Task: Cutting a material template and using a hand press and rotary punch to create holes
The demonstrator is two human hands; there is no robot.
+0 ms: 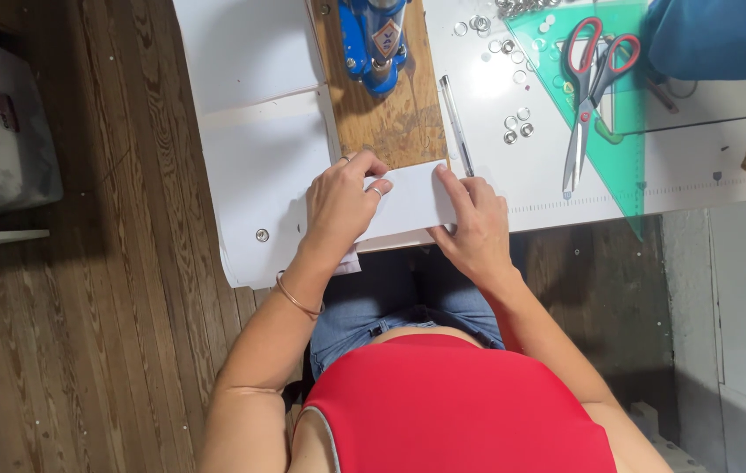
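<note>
matt white paper sheet (408,200), grainy wood board (399,123), seemingly metal eyelets (517,124)

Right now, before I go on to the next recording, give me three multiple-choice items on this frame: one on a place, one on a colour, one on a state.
1. Where do the scissors lie?
A. on the green set square
B. on the wooden floor
C. on the person's lap

2. What colour is the press tool on the wooden board?
A. yellow
B. blue
C. black

3. What are the two hands doing?
A. both hang free of the table
B. one holds the pen
C. both press flat on a white sheet

Answers: 1 A, the red-handled scissors rest across the set square. 2 B, its body is blue. 3 C, the left hand and right hand lie on the sheet at the table edge, while the pen lies untouched.
</note>
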